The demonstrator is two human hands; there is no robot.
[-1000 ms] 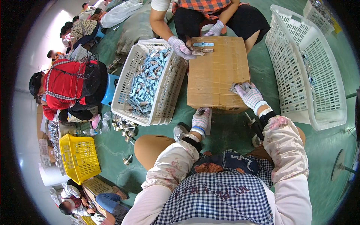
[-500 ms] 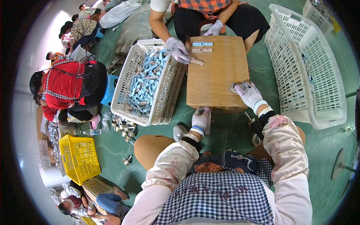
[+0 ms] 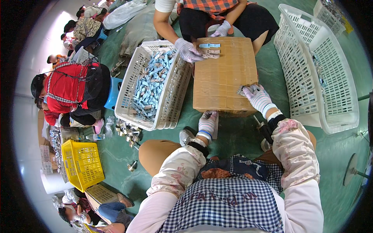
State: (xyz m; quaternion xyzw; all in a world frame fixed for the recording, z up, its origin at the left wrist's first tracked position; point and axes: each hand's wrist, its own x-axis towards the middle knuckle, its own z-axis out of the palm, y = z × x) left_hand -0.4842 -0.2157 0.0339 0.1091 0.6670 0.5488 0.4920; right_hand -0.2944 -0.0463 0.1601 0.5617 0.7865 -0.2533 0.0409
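A cardboard box (image 3: pixel 229 83) stands between me and a co-worker. At its right near edge my right hand (image 3: pixel 257 97), in a striped knit glove, is closed on a small greyish ribbed piece (image 3: pixel 241 90); its exact kind is unclear. My left hand (image 3: pixel 208 122), gloved too, is closed at the box's near lower edge, beside a pale strip (image 3: pixel 215 130); what its fingers hold is hidden. On the far left of the box top lie a light-blue clip (image 3: pixel 210 45) and beige clips (image 3: pixel 211 53) in a stack of rows. The co-worker's gloved hand (image 3: pixel 188 50) touches the nearest beige one.
Left of the box, a white basket (image 3: pixel 149 123) holds many blue and beige clips. Tall white baskets (image 3: pixel 322 89) stand to the right. Metal parts (image 3: pixel 130 132) lie on the green floor near a yellow basket (image 3: pixel 82 163). Other people sit along the left.
The co-worker's hand has moved up and left, and the beige clip it held now lies below the other clips in the row. My hands stay where they were.
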